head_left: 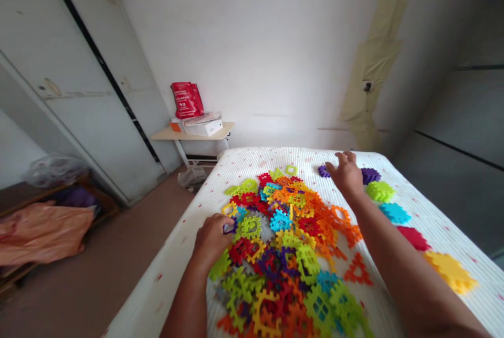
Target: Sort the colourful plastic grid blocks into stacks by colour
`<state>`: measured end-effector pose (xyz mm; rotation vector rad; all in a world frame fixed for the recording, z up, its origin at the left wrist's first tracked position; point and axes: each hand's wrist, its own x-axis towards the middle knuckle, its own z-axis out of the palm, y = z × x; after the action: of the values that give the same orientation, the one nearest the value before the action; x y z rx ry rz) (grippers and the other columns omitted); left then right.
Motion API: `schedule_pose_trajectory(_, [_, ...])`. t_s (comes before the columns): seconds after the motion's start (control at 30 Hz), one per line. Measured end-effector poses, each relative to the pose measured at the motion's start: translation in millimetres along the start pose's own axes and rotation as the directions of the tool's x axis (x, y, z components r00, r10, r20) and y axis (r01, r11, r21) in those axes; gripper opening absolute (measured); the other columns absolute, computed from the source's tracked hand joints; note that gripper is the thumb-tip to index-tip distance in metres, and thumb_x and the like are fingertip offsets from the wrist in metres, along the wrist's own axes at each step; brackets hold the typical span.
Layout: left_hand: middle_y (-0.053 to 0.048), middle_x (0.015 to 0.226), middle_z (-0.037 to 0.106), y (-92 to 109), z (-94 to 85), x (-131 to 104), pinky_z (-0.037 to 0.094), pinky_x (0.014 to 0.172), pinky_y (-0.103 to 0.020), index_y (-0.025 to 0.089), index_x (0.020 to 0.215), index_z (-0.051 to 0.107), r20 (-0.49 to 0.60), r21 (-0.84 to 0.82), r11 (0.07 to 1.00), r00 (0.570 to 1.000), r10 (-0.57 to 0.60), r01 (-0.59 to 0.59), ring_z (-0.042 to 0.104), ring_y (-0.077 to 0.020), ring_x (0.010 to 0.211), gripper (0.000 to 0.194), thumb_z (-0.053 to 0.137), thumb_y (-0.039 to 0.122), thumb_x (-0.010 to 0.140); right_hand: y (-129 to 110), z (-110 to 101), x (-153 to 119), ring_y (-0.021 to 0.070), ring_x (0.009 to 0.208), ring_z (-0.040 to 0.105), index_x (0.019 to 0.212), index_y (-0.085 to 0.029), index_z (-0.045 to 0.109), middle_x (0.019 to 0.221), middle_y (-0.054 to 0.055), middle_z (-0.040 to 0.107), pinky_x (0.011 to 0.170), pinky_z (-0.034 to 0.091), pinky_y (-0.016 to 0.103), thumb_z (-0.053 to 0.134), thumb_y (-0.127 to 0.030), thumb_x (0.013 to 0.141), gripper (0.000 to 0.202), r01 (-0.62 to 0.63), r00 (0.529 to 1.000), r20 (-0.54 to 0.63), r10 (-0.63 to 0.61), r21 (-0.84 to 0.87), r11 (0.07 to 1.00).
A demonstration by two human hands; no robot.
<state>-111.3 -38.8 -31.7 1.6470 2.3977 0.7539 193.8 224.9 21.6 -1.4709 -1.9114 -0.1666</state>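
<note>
Two risks: left hand (213,235), grip unreadable, could drag neighbours interlocked with the purple piece (235,225); right hand (346,172), grip wide, could bump the purple stack (371,176).

Losing both forearms (397,256) and the near end of the block pile (289,239) at the bottom edge. Missing part of a purple frame piece (235,225) at the left hand (213,235), without telling a grip from a touch. Seeing only some of the larger purple stack (370,176) behind the right hand (347,175). Not making out the pieces buried in the pile, nor the tiny print on the red bag (186,99).
</note>
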Motion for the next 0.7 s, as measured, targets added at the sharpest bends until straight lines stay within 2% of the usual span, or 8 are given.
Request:
schedule_pose_trajectory(0.17, [-0.003,0.088,0.067,2,-0.2,2,0.041,0.083,-0.024,0.020,0.076,0.068,0.053,0.089,0.996,0.999,-0.001,-0.003,0.059,-0.0171,0.091,0.018,0.056,0.013,0.063,-22,-1,-19,0.0255,0.093,0.059,0.112,-0.013,0.057,0.124,0.016,0.048,0.075,0.048,0.035,0.048,-0.036,0.084,0.038,0.119,0.992,-0.057,-0.113,0.118,0.986])
schedule_pose_trajectory(0.27, [-0.003,0.090,0.070,2,-3.7,4,0.043,0.079,-0.025,0.021,0.080,0.069,-0.022,0.003,0.998,0.998,-0.066,0.066,0.062,-0.0183,0.087,0.018,0.054,0.024,0.071,-35,-3,-29,0.0238,0.092,0.060,0.111,-0.013,0.058,0.121,0.016,0.052,0.076,0.047,0.033,0.049,-0.032,0.084,0.034,0.189,0.980,0.027,-0.196,0.158,0.969])
schedule_pose_trajectory(0.33, [-0.003,0.093,0.071,6,-8.1,3,0.045,0.079,-0.026,0.023,0.087,0.069,-0.133,-0.128,0.984,0.981,-0.143,0.126,0.063,-0.0199,0.087,0.025,0.052,0.034,0.074,-46,-8,-37,0.0207,0.086,0.061,0.108,-0.015,0.060,0.111,0.013,0.058,0.075,0.047,0.031,0.050,-0.029,0.085,0.028,0.264,0.945,0.141,-0.297,0.210,0.941])
schedule_pose_trajectory(0.4, [-0.004,0.092,0.071,12,-12.5,1,0.046,0.079,-0.027,0.022,0.091,0.070,-0.250,-0.286,0.945,0.939,-0.235,0.160,0.064,-0.0214,0.087,0.033,0.052,0.044,0.073,-59,-14,-44,0.0174,0.082,0.061,0.104,-0.017,0.062,0.102,0.009,0.062,0.074,0.046,0.027,0.050,-0.027,0.086,0.023,0.335,0.884,0.236,-0.402,0.278,0.900])
schedule_pose_trajectory(0.47, [-0.004,0.083,0.071,21,-14.9,-1,0.047,0.075,-0.028,0.019,0.096,0.069,-0.301,-0.440,0.880,0.893,-0.334,0.180,0.064,-0.0218,0.080,0.043,0.055,0.050,0.069,-72,-19,-53,0.0152,0.082,0.061,0.102,-0.018,0.062,0.099,0.007,0.063,0.074,0.045,0.025,0.051,-0.025,0.086,0.021,0.383,0.830,0.272,-0.486,0.355,0.853])
schedule_pose_trajectory(0.57, [-0.002,0.062,0.066,34,-12.4,-3,0.048,0.062,-0.028,0.014,0.100,0.068,-0.237,-0.619,0.761,0.878,-0.415,0.192,0.060,-0.0186,0.060,0.054,0.060,0.053,0.065,-93,-24,-66,0.0148,0.085,0.061,0.102,-0.019,0.062,0.100,0.006,0.063,0.075,0.045,0.024,0.053,-0.024,0.085,0.020,0.431,0.773,0.241,-0.587,0.480,0.764])
schedule_pose_trajectory(0.7, [0.000,0.056,0.062,48,-2.7,-5,0.044,0.053,-0.025,0.011,0.097,0.069,-0.149,-0.751,0.646,0.918,-0.366,0.135,0.053,-0.0135,0.050,0.055,0.065,0.053,0.062,-118,-29,-86,0.0168,0.096,0.059,0.105,-0.019,0.061,0.104,0.007,0.063,0.081,0.045,0.027,0.056,-0.028,0.084,0.023,0.463,0.719,0.140,-0.680,0.633,0.620])
